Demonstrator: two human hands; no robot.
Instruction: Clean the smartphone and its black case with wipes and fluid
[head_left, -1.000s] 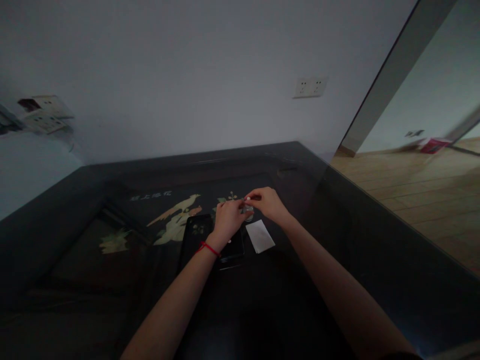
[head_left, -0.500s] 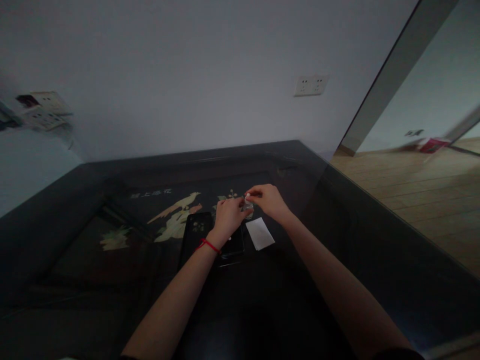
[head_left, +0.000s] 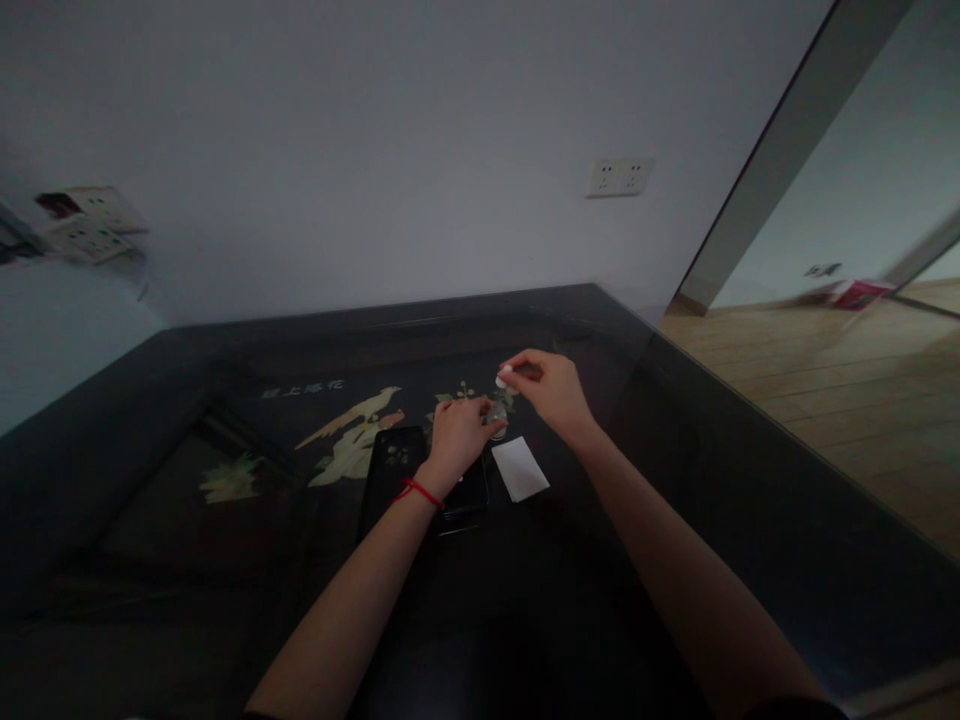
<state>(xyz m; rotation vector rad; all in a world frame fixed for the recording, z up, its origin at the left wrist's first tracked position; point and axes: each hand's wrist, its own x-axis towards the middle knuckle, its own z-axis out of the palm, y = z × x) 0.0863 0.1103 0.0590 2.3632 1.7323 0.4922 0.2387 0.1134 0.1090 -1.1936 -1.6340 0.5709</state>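
Observation:
My left hand (head_left: 459, 433), a red string round its wrist, is closed on a small clear bottle (head_left: 496, 413) that stands on the dark table (head_left: 697, 470). A little above the bottle, my right hand (head_left: 551, 390) pinches a small white cap (head_left: 502, 379) between thumb and fingertips. Under my left hand lies a black phone (head_left: 405, 465), partly hidden by it. A white rectangular card (head_left: 520, 468) lies flat just right of the phone.
The table is dark with a glass top and a pale inlaid bird picture (head_left: 352, 430). A wall with a double socket (head_left: 619, 176) stands behind it. Wooden floor (head_left: 840, 380) opens to the right. Boxes (head_left: 82, 225) sit at the far left.
My right hand has lifted up and to the right, away from the bottle, with the white cap in its fingers. My left hand has stayed on the bottle.

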